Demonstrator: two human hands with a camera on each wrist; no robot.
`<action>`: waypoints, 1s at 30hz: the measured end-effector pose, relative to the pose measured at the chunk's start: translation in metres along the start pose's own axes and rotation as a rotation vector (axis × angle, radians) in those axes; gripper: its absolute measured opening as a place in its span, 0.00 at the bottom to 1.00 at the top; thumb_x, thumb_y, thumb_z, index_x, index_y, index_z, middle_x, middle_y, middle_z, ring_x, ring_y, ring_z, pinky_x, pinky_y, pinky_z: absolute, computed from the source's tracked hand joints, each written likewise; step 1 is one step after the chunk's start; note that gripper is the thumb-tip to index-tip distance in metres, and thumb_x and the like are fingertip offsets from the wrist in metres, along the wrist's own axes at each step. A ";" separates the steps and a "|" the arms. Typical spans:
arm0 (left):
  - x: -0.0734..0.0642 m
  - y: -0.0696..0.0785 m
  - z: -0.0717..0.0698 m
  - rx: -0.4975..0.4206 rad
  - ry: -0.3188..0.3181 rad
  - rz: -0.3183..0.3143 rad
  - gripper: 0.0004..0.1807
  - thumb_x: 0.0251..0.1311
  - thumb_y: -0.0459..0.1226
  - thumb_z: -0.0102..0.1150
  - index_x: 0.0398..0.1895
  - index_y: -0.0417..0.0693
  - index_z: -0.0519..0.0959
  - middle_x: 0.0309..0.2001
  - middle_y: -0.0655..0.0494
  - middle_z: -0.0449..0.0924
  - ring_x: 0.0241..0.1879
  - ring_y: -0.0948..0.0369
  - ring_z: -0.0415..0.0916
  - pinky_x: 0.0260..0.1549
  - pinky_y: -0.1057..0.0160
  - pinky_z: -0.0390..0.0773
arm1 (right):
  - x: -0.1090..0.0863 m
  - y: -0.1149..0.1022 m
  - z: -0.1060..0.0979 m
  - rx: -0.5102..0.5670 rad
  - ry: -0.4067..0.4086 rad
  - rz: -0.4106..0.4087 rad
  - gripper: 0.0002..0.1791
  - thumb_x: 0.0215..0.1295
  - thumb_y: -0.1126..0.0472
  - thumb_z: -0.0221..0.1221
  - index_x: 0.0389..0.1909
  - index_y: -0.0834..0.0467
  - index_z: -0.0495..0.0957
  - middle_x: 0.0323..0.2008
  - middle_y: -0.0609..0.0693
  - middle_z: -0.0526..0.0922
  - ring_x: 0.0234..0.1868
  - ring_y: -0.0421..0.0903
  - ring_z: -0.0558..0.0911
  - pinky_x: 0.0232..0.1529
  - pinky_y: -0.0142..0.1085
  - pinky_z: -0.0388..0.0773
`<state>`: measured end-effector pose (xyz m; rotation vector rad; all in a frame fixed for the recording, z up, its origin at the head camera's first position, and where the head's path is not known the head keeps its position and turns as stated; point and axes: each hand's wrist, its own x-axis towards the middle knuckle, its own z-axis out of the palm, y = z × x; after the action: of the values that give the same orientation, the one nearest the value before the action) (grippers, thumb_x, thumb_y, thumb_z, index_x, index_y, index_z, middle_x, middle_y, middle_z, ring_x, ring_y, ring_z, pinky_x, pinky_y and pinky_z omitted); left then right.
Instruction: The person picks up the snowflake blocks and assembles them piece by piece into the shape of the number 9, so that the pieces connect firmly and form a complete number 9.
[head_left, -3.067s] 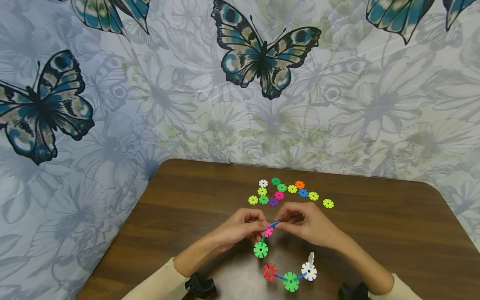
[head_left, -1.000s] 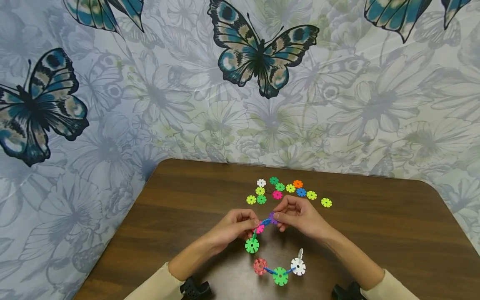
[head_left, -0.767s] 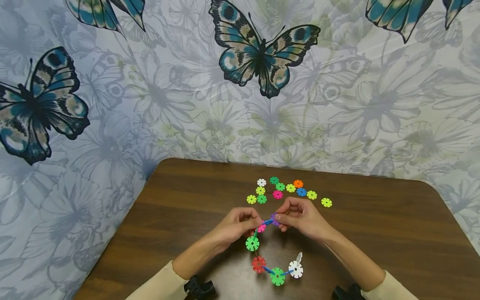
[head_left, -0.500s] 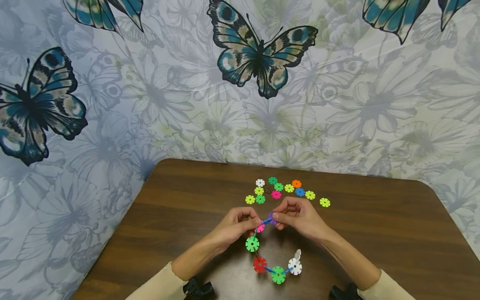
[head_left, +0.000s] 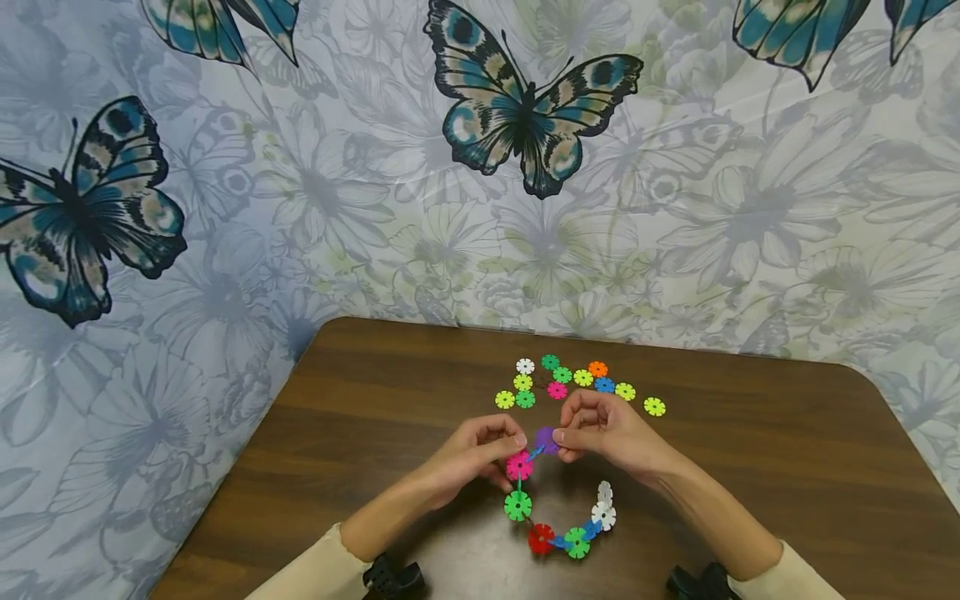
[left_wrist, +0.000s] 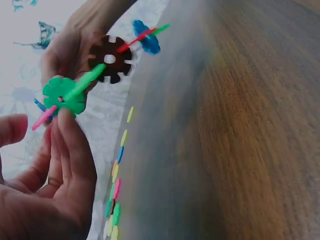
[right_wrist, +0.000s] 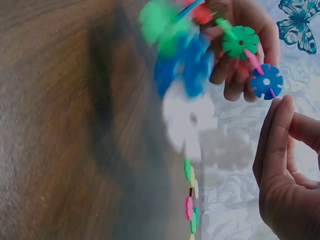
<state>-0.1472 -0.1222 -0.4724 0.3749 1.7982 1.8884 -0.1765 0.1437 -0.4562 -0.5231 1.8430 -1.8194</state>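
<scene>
Several notched plastic discs are slotted together in a curved chain between my hands. My right hand [head_left: 611, 429] pinches the purple disc [head_left: 547, 440] at the chain's upper end. Blue, pink [head_left: 519, 466], green [head_left: 517, 506] and red discs [head_left: 541, 539] follow, then green, blue and white discs [head_left: 603, 514] and a clear one [head_left: 605, 492] at the far end. My left hand [head_left: 476, 458] is at the pink disc; in the left wrist view its thumb [left_wrist: 14, 129] stands apart from the fingers. Whether those fingers touch the chain is unclear.
Loose discs lie toward the back of the brown wooden table [head_left: 360, 417], among them white [head_left: 525, 367], orange [head_left: 597, 368] and yellow ones [head_left: 655, 407]. A butterfly-patterned cloth [head_left: 375, 208] hangs behind. Black wrist cameras sit on both wrists.
My right hand has taken the purple disc from the loose group and brought it to the chain's end. The chain has swung, its pink disc now faces the head camera, and my left fingers have loosened.
</scene>
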 end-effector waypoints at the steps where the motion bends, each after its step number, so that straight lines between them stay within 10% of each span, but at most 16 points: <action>1: 0.001 0.000 0.002 0.020 0.007 0.018 0.14 0.74 0.41 0.61 0.47 0.35 0.78 0.35 0.58 0.79 0.29 0.63 0.77 0.31 0.64 0.83 | 0.000 -0.001 0.001 0.001 0.001 0.010 0.16 0.69 0.64 0.69 0.42 0.67 0.71 0.30 0.54 0.85 0.33 0.48 0.90 0.45 0.45 0.89; 14: 0.004 -0.004 0.008 0.112 0.065 0.123 0.12 0.70 0.34 0.62 0.44 0.29 0.80 0.32 0.61 0.80 0.31 0.67 0.72 0.34 0.71 0.75 | 0.011 0.008 -0.010 -0.078 -0.022 -0.046 0.15 0.71 0.63 0.68 0.44 0.69 0.72 0.32 0.62 0.86 0.33 0.52 0.89 0.42 0.48 0.90; 22: -0.003 -0.005 0.003 0.020 0.094 0.013 0.12 0.67 0.35 0.61 0.42 0.31 0.80 0.32 0.63 0.81 0.34 0.65 0.76 0.37 0.67 0.79 | 0.042 0.027 -0.049 -0.609 0.124 -0.079 0.11 0.67 0.59 0.71 0.44 0.59 0.83 0.32 0.51 0.85 0.29 0.46 0.82 0.32 0.36 0.82; 30: -0.007 -0.002 0.004 0.024 0.082 -0.002 0.06 0.65 0.35 0.60 0.38 0.40 0.81 0.31 0.63 0.79 0.34 0.65 0.74 0.37 0.68 0.77 | 0.070 0.033 -0.045 -0.984 0.192 -0.136 0.12 0.67 0.57 0.71 0.48 0.55 0.85 0.33 0.48 0.80 0.31 0.43 0.75 0.35 0.38 0.73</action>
<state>-0.1389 -0.1230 -0.4733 0.3084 1.8749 1.9073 -0.2571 0.1403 -0.4952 -0.8284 2.8408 -0.9271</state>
